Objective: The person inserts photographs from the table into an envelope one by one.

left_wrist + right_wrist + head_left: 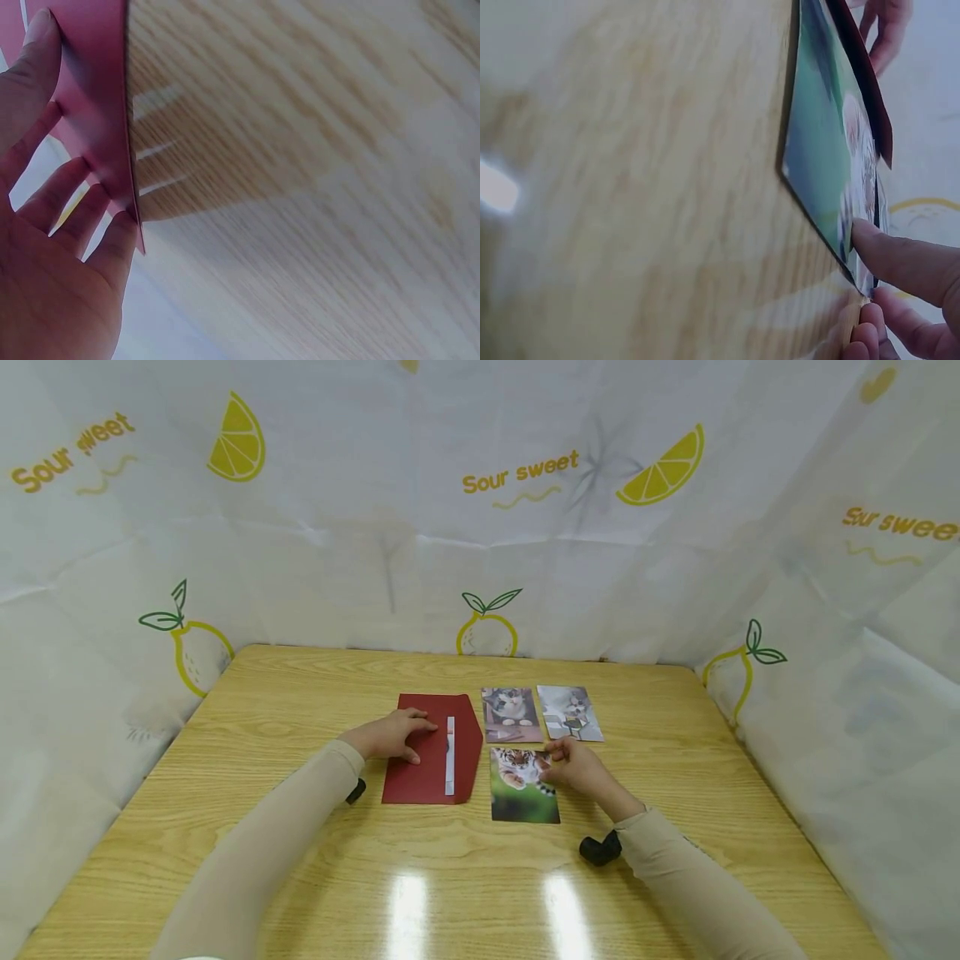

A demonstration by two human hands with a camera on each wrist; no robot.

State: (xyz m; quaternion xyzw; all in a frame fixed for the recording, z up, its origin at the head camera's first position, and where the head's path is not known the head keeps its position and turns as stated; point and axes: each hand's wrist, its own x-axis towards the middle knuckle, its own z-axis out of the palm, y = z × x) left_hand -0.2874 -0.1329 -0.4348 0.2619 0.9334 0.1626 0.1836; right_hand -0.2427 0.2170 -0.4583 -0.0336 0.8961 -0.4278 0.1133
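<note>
A white curtain with lemon prints stands behind the wooden table before me. On the table, left of centre, lies a red envelope, flap pointing right. My left hand rests on it, fingers loosely spread; too light a touch might let it slide. Just right of the flap, my right hand pinches a tiger card near its upper right edge; squeezing hard could crease it. Beyond, a kitten card and a grey card lie near enough to be nudged. Smallest, a pale strip beside the flap could snag another edge.
</note>
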